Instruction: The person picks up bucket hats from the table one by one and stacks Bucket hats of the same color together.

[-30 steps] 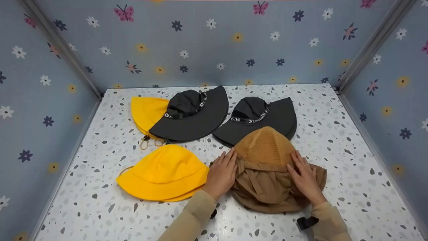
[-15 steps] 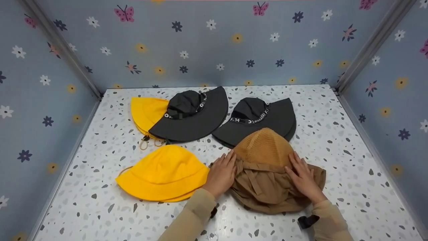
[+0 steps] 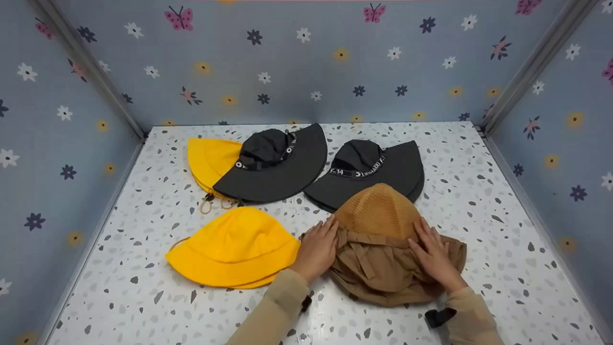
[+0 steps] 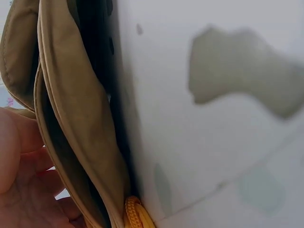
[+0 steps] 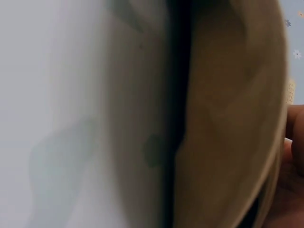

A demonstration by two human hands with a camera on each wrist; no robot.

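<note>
A brown hat [image 3: 383, 258] with a tan ribbed crown and a gathered, folded brim lies on the speckled table, right of centre in the head view. Against the left side of its crown rests my left hand [image 3: 316, 249], fingers straight and together. My right hand [image 3: 435, 254] lies on the hat's right side, fingers extended and thumb spread. In the left wrist view the layered brown brim [image 4: 80, 109] stands beside my fingers, with an orange cord [image 4: 135, 213] below it. The right wrist view has the brim [image 5: 228, 118] close up, my right fingers at its edge.
Just left of my left hand lies a yellow hat [image 3: 234, 254]. Behind are two black wide-brimmed hats [image 3: 292, 177] [image 3: 364, 182], the left one overlapping another yellow hat [image 3: 208, 163] with a cord. Flower-patterned panels [image 3: 306, 62] wall the table [image 3: 119, 306] at the back and sides.
The brown hat and my right hand shifted very slightly to the left in the first half second. Since then, both hands and all the hats have stayed still.
</note>
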